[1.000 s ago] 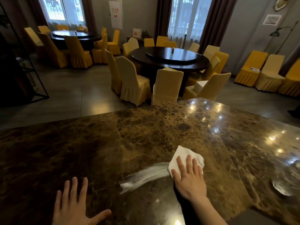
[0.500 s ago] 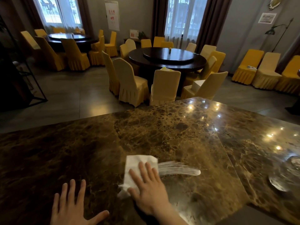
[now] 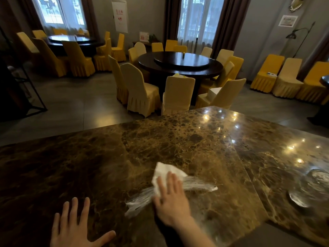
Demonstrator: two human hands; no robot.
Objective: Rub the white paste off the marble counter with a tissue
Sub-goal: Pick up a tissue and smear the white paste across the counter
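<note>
While the right hand (image 3: 170,202) presses the crumpled white paper tissue (image 3: 164,172) flat on the polished brown marble desk (image 3: 178,139), the job is mid-wipe w/ plenty of paste left. Grip state: right palm and fingers spread over the tissue, pinning it down rather than pinching it; the tissue's far corner sticks out beyond the fingertips. Left hand (image 3: 74,227) is empty, fingers splayed wide, flat on the desk near the front edge, well left of the smear, prob. bracing.

How to do it well, IMO: keep firm, even downward pressure thru the whole palm so the tissue scrapes instead of skating over the paste; work from each end of the streak inward so it gathers rather than spreads; refold to a clean face once one side loads up, else it'll just re-smear. Glossy stone shows haze easily, so a final dry pass looks needed.

Where the paste sits: the streaky white paste smear (image 3: 201,184) runs as a long band across the desk, lower-left to upper-right, passing under the right hand. One tail pokes out left of the hand, toward the left hand but not reaching it; the longer, brighter tail extends right of the fingers. Tissue lies on the band's middle.
</note>
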